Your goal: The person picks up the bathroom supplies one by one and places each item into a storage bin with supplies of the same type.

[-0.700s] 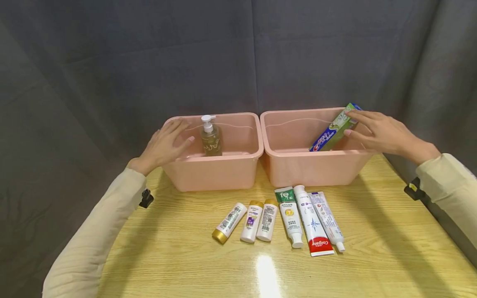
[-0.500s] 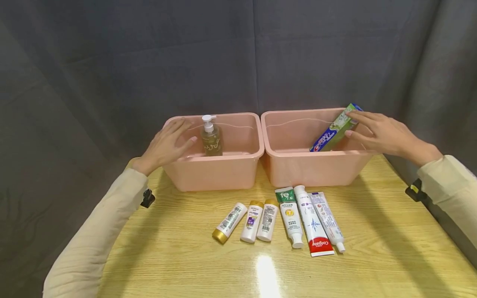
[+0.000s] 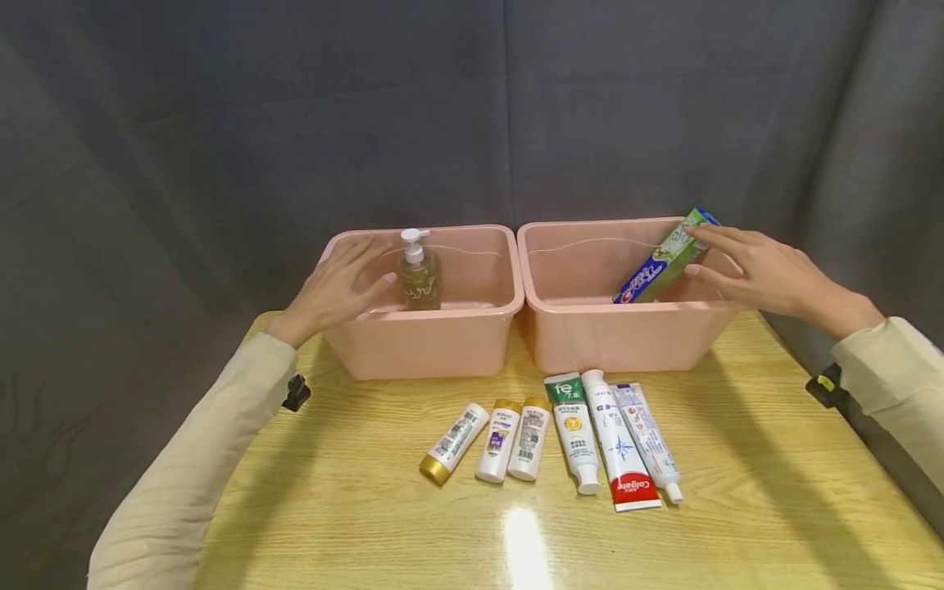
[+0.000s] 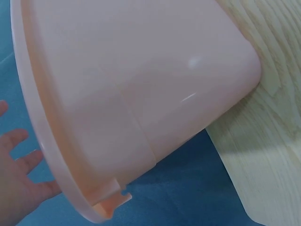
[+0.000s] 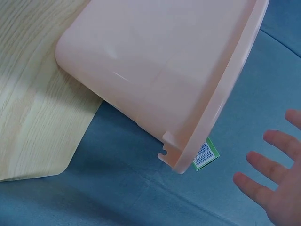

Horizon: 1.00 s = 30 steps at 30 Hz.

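Note:
My left hand (image 3: 335, 283) hovers over the left end of the left pink bin (image 3: 420, 351), fingers spread and holding nothing. Its thumb tip comes near a pump bottle (image 3: 420, 283) with a white pump top, which stands upright in that bin. Over the right end of the right pink bin (image 3: 619, 342), my right hand (image 3: 770, 274) is held with fingers extended. A blue and green toothpaste box (image 3: 664, 260) leans inside that bin, its upper end overlapped by the right fingertips in the head view. In the right wrist view, the right fingers are apart from the box's barcoded end (image 5: 205, 155).
In front of the bins, three small white bottles with gold caps (image 3: 498, 442) lie on the wooden table (image 3: 354, 508). To their right lie three toothpaste tubes (image 3: 623, 447), one with a red Colgate end. A dark curtain (image 3: 295, 123) hangs behind the bins.
My left hand has drifted slightly right, bringing its thumb closer to the pump bottle. The right hand has shifted a little down and right in the view. Bottles and tubes stay put.

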Tool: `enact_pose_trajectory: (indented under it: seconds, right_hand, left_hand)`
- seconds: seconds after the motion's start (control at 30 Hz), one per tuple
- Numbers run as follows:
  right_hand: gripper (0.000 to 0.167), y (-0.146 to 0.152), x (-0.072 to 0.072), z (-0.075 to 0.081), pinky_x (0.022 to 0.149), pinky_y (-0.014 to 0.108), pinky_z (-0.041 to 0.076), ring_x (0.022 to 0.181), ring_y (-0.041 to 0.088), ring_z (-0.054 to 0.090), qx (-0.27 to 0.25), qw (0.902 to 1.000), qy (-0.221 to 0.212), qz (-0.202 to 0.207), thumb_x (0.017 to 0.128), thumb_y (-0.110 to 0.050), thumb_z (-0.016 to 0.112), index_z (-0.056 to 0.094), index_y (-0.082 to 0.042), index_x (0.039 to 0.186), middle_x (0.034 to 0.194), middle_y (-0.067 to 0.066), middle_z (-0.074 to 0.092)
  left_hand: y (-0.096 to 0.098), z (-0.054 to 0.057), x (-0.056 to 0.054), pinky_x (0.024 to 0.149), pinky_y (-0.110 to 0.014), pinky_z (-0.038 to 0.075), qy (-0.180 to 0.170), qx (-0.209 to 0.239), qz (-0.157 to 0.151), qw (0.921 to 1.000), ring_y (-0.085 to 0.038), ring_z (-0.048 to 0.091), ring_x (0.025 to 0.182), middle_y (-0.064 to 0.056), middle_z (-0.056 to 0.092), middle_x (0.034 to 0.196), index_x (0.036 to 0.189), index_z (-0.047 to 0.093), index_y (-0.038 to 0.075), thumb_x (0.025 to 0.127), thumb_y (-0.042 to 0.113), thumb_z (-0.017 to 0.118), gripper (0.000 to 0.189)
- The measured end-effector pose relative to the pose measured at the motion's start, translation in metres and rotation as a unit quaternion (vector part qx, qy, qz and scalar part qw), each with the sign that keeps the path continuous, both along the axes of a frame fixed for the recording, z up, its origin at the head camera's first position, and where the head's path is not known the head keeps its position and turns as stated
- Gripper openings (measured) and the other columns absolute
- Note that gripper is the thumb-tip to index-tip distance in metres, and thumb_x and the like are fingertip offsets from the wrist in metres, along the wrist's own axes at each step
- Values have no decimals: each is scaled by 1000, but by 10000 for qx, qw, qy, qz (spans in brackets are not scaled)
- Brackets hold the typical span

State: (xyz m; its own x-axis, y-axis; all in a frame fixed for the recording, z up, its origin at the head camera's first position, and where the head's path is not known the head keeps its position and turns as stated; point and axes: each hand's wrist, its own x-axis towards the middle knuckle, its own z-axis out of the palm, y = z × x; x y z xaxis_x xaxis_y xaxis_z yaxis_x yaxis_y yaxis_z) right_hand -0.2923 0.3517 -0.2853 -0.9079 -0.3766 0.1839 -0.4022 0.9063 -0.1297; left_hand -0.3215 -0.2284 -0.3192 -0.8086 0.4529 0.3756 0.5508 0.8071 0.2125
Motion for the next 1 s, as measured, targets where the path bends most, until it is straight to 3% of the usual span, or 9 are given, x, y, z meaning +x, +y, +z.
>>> enact_pose_trajectory:
  seconds: [0.33, 0.67, 1.0]
  right_hand:
    - [68, 1, 4, 0, 93, 75, 35, 135, 50, 35, 162, 9996, 157, 156, 99, -49, 54, 34, -19, 156, 155, 20, 34]
    - [67, -1, 10, -1, 96, 76, 31, 136, 49, 34, 161, 9991, 277, 273, 98, -48, 56, 36, -20, 155, 155, 18, 36]
    - [67, -4, 15, -3, 98, 76, 29, 137, 49, 31, 90, 9992, 240, 300, 97, -48, 57, 39, -16, 153, 154, 20, 37]
  left_hand:
    - [5, 0, -2, 116, -56, 20, 243, -174, -209, 9993, -32, 19, 148, -9, 28, 160, 155, 36, 16, 101, 49, 46, 64]
    - [12, 0, -4, 115, -57, 21, 412, -162, -230, 9988, -32, 22, 147, -7, 30, 160, 152, 41, 19, 101, 50, 47, 60]
    - [16, 0, -4, 115, -58, 18, 297, -132, -215, 9992, -35, 23, 146, -10, 30, 159, 151, 43, 14, 101, 51, 46, 62]
